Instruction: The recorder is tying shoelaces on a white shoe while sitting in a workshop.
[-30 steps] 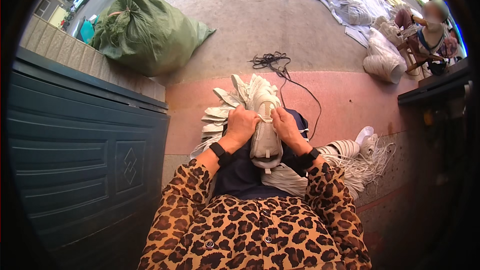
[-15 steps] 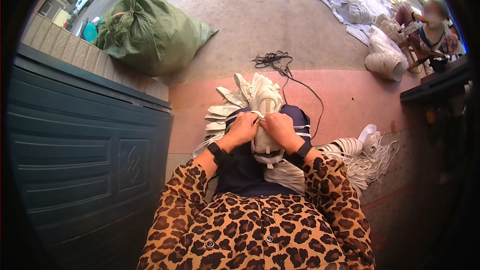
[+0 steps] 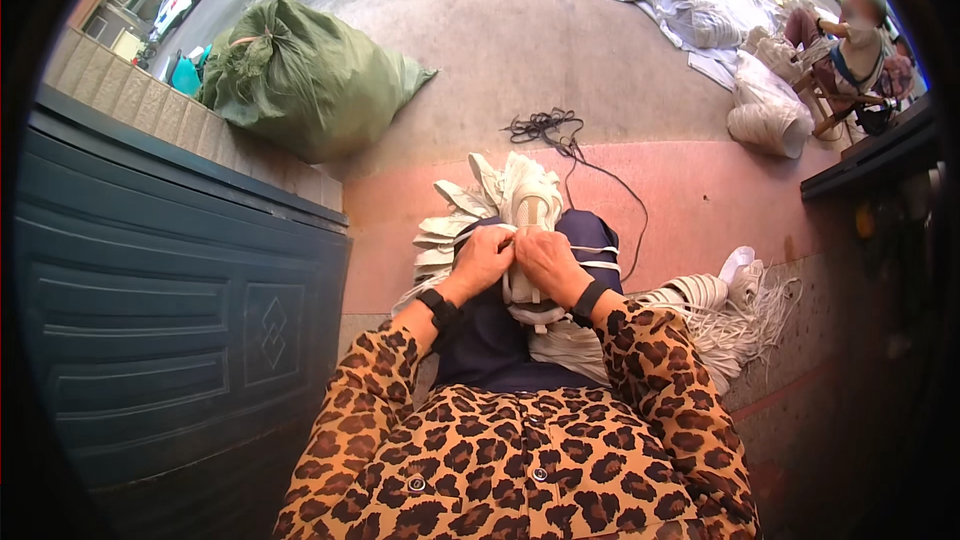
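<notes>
On our lap, our left hand [image 3: 483,258] and right hand [image 3: 549,265] both pinch a white shoe upper [image 3: 527,230].

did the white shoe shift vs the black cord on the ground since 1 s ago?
Cannot tell. The white shoe sits between both hands on the lap, just below the black cord as before; small offsets look like head-camera motion.

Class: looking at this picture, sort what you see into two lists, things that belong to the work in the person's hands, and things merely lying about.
In the work:
left hand
right hand
white shoe held by both
fan of white insoles
pile of white laces

Lying about:
green sack
black cord
pale cloths
white bag
</notes>
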`<state>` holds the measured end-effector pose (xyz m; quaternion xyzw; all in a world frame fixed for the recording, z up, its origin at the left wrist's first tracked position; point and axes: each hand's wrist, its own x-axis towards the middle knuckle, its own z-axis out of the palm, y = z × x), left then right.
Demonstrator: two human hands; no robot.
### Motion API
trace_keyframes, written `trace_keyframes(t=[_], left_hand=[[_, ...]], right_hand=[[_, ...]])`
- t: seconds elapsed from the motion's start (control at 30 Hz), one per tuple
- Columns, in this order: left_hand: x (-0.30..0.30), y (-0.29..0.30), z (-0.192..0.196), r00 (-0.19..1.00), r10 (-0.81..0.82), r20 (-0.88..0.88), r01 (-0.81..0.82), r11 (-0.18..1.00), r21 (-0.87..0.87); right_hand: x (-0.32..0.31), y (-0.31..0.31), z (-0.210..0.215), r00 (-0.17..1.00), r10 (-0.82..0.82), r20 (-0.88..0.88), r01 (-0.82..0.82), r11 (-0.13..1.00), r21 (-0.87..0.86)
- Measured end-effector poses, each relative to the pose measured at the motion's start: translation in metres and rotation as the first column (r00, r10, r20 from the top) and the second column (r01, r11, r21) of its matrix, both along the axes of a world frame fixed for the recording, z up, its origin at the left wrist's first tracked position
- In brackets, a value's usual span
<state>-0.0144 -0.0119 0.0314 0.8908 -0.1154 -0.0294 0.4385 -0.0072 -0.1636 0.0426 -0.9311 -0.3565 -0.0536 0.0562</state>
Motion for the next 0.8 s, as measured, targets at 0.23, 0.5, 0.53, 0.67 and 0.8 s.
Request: trace_keyframes(t=[0.23,0.5,0.53,0.67,0.8], left_hand=[[-0.057,-0.020,0.051,0.907,-0.206,0.367,0.052,0.920,0.389],[-0.043,-0.100,0.113,0.815,-0.481,0.324,0.531,0.843,-0.085],[-0.053,-0.115,0.125,0.766,-0.517,0.383,0.616,0.760,-0.207],[-0.041,-0.101,0.126,0.926,-0.351,0.136,0.377,0.868,-0.323],[-0.039,-0.057,0.086,0.936,-0.014,-0.351,-0.137,0.905,-0.404]], right_hand=[[-0.063,-0.068,0.031,0.809,0.202,-0.552,0.023,0.928,0.372],[-0.025,-0.107,0.043,0.278,0.493,-0.825,0.948,-0.004,0.317],[-0.022,-0.108,0.046,0.281,0.491,-0.825,0.948,-0.006,0.319],[-0.028,-0.086,0.045,0.294,0.560,-0.774,0.939,-0.019,0.343],[-0.036,-0.071,0.043,0.329,0.562,-0.759,0.898,0.064,0.436]])
